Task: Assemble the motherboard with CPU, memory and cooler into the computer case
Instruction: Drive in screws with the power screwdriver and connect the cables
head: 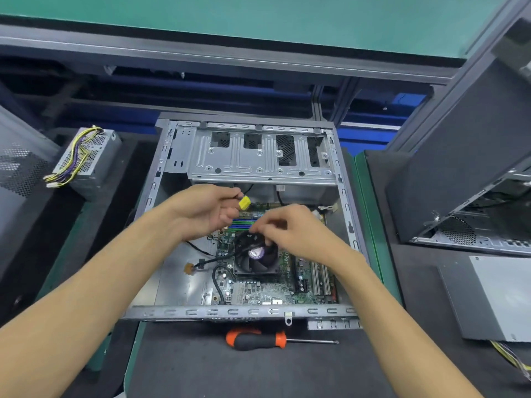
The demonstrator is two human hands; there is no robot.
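An open metal computer case (pixel 178 311) lies flat on the bench in front of me. Inside it sits the green motherboard (pixel 258 291) with a black cooler fan (pixel 255 258) on top and blue and green memory slots (pixel 242 222) behind the fan. My left hand (pixel 205 209) pinches a yellow cable connector (pixel 244 203) above the board's far edge. My right hand (pixel 290 229) hovers over the fan's far rim, its fingers curled round a thin black cable (pixel 244 248) that runs across the fan.
An orange-and-black screwdriver (pixel 258 340) lies on the dark mat in front of the case. A power supply (pixel 89 159) with yellow wires stands at the left. Another power supply (pixel 497 297) and a second case (pixel 471 179) are at the right. A drive cage (pixel 258 156) fills the case's far end.
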